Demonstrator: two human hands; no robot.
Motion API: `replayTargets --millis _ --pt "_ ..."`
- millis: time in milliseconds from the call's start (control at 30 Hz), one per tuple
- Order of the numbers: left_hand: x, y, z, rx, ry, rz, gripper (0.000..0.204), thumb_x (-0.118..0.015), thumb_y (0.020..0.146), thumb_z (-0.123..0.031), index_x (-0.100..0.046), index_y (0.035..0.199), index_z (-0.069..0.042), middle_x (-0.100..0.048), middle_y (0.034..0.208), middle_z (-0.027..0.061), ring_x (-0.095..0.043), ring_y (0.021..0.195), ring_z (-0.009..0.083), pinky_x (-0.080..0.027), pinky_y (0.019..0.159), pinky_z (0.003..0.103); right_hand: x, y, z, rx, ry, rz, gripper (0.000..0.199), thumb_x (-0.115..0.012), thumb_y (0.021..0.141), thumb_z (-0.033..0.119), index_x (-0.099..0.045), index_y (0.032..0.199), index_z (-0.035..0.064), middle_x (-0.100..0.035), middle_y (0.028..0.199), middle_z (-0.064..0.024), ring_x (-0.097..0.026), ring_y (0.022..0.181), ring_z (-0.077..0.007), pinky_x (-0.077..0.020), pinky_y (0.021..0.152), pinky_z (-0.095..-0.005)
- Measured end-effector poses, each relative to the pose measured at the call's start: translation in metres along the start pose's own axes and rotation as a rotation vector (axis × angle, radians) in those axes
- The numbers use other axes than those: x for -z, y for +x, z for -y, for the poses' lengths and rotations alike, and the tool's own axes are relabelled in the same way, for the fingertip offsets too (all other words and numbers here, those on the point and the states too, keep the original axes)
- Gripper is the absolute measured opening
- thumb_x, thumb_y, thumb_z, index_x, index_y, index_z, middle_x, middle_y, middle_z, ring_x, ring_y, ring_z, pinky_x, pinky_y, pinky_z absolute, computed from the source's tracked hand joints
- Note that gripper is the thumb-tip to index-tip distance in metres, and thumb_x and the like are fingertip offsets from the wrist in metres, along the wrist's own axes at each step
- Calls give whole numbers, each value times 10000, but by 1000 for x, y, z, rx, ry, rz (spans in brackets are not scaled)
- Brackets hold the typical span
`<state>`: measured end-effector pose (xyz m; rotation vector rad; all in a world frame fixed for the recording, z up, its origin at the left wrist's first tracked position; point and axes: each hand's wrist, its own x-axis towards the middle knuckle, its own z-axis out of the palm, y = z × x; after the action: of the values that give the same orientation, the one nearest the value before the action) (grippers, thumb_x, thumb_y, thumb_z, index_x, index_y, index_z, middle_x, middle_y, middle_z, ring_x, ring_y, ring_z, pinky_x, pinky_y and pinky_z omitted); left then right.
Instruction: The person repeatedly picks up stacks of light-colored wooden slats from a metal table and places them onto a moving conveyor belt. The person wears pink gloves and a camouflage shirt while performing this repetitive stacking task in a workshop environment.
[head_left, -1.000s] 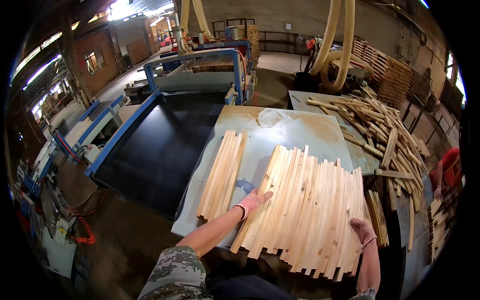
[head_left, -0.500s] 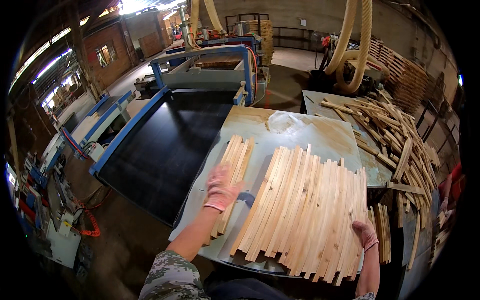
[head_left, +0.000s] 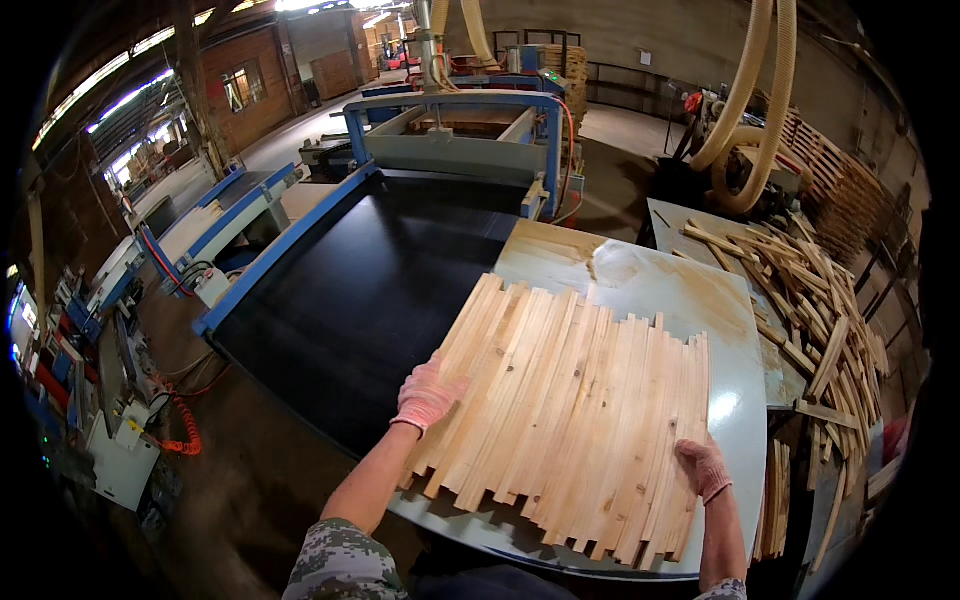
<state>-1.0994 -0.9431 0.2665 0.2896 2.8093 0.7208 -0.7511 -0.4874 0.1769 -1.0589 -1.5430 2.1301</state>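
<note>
Side by side in one row, several pale wooden strips [head_left: 560, 400] lie on a smooth grey tabletop [head_left: 728, 450], their near and far ends uneven. My left hand [head_left: 430, 393], in a pinkish work glove, grips the row's left edge with the thumb over the top. At the opposite edge, my right hand [head_left: 703, 467], gloved the same way, holds the outermost strips, thumb on top and fingers against the side. The row sits squeezed between both hands. Fingers under or behind the edges are partly hidden.
Left of the table runs a black conveyor belt [head_left: 370, 290] with a blue frame [head_left: 455, 100] across its far end. A loose heap of wooden strips [head_left: 800, 290] covers a side table at right. Ribbed hoses [head_left: 775, 100] hang behind it. Machinery [head_left: 110, 410] stands far left.
My left hand has pushed a small separate bundle of strips rightward against the larger group, closing the gap. My right hand stays at the right edge. The view has turned slightly left.
</note>
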Motion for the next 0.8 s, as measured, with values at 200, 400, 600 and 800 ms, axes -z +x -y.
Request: replayTargets --millis 200,400,600,800 --pt "54 69 126 65 48 -111 989 -742 879 -666 -435 1660 -142 -619 1476 261 -599 1373 421 -478 1165 499 -154 3 -20 -21 71 60 848 -842 790 45 -450 1541 15 -729 1045 -94 -737 911 -229 -637 888 -418" --pt "138 136 248 117 100 -142 944 -748 891 -635 -454 1649 -155 -613 1444 253 -586 1348 440 -463 1164 510 -336 -15 -32 -72 99 55 814 -788 829 -26 -437 1561 40 -718 1100 -111 -737 965 -240 -638 913 -427" --pt "221 207 371 102 203 -105 974 -719 892 -672 -416 1671 -171 -505 1560 231 -513 1418 428 -415 1189 513 -493 -7 -66 -57 2 115 852 -798 836 -16 -419 1595 60 -708 1219 -122 -735 1034 -249 -633 926 -419" --pt "272 263 476 160 363 -167 957 -547 980 -711 -352 1693 -102 -274 1757 245 -241 1626 422 -160 1329 512 -647 -18 -72 -51 -42 133 790 -810 848 15 -472 1560 70 -711 1251 -109 -727 1068 -239 -612 961 -391"
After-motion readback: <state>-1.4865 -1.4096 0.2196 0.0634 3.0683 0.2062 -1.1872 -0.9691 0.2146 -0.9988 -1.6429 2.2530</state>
